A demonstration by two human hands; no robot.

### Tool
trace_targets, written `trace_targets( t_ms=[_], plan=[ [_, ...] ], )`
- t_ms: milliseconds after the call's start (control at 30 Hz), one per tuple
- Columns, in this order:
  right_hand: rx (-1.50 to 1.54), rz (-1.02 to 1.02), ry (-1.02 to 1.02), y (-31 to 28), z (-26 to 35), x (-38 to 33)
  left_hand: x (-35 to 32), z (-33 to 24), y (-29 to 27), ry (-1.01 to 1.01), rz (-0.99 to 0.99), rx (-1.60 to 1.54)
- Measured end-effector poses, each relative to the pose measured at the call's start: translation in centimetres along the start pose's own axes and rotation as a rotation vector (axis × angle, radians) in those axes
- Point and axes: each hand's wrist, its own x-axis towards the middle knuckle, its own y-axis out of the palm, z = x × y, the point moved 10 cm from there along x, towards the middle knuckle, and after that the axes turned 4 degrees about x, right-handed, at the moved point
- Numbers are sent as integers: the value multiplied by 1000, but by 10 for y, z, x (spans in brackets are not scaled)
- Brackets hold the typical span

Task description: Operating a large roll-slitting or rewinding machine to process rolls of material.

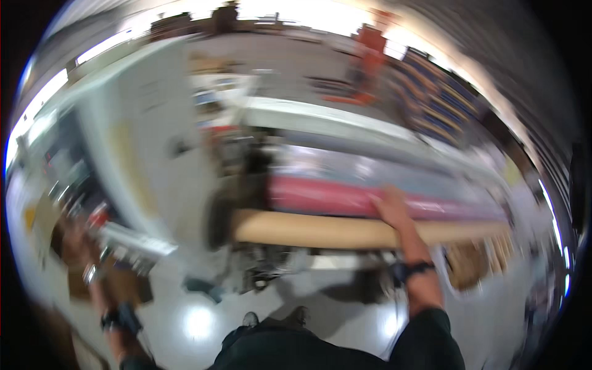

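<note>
From the head camera everything I see is smeared by motion. My right hand [390, 206] rests on a long pink roll of material [345, 198], which lies just above a long tan cardboard-coloured roll [320, 229] on the surface; its fingers look laid flat on the pink roll, not wrapped around it. My left hand [77, 243] is low at the left beside a blurred silvery object [132, 242]; I cannot tell how its fingers are set. The shiny grey floor [197, 320] shows below.
</note>
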Motion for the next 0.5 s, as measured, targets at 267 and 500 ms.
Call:
trace_targets(
  t_ms=[267, 500],
  plan=[
    [0, 122, 132, -3, -43, -12, -8, -186, 99, 391, 177, -276],
    [16, 147, 56, 0, -27, -26, -18, -142, 20, 487, 119, -45]
  ],
)
